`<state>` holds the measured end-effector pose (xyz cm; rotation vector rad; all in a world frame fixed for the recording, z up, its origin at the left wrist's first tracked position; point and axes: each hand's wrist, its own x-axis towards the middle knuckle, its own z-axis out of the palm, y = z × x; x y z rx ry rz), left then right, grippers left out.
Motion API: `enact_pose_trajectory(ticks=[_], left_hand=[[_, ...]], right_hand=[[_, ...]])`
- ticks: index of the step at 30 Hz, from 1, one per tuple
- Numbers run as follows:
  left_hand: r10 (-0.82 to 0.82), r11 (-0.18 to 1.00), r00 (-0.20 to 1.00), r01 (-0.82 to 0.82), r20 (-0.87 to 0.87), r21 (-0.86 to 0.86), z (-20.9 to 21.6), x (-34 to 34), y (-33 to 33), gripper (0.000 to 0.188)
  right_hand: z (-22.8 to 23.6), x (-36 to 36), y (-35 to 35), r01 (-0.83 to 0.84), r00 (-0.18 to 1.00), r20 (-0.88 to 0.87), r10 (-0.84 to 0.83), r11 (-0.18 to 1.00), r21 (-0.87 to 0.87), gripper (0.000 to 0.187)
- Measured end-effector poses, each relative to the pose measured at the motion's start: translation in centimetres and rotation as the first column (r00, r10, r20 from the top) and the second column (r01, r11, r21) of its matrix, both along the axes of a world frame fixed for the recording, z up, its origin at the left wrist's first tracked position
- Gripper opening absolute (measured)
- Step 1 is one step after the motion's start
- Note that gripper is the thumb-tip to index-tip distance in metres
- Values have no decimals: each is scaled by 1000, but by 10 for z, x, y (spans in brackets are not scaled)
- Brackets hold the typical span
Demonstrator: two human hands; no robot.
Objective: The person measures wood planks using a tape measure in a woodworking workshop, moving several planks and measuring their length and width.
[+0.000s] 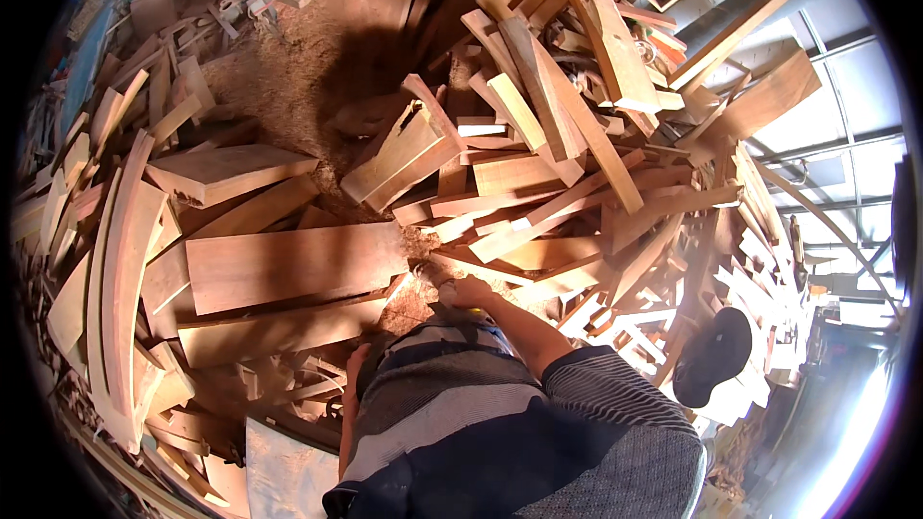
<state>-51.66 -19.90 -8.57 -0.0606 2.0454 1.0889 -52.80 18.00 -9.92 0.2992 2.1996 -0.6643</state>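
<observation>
My right hand (pixel 465 294) is in front of my waist, its fingers curled. Beside it is a small greyish shape (pixel 435 275) that is too blurred to name. My left hand (pixel 358 361) hangs low at my left side, mostly hidden by my striped shirt, so its fingers do not show. A wide reddish-brown board (pixel 293 266) lies just ahead and to the left, with a paler plank (pixel 279 332) along its near side. Sawdust (pixel 411 308) covers the floor by my right hand.
Loose offcuts and planks (pixel 538 183) are heaped ahead and to the right. Long curved boards (pixel 123 298) lean at the left. A sawdust path (pixel 279 77) runs toward the far left. A metal-framed window wall (pixel 836 125) stands at the right, and a pale sheet (pixel 293 471) at the lower left.
</observation>
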Motion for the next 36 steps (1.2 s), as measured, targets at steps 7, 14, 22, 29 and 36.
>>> enact_pose_trajectory(ticks=[7,14,22,29,36], left_hand=[[43,996,998,-46,35,80,-7,4,6,33],[-10,979,972,-39,-235,-201,37,-21,33,29],[600,776,750,-630,-278,-24,71,15,17,42],[762,589,521,-804,-384,79,72,17,-61,39],[765,314,255,-950,-592,-4,84,-26,-254,19]], right_hand=[[27,-31,-6,-127,992,2,127,992,7,53],[-55,-65,34,328,929,52,-366,750,-575,42],[50,-232,-102,146,989,90,-115,808,-571,41],[98,-260,-260,149,978,207,10,661,-735,31],[64,-207,-404,-1,964,207,164,785,-620,40]])
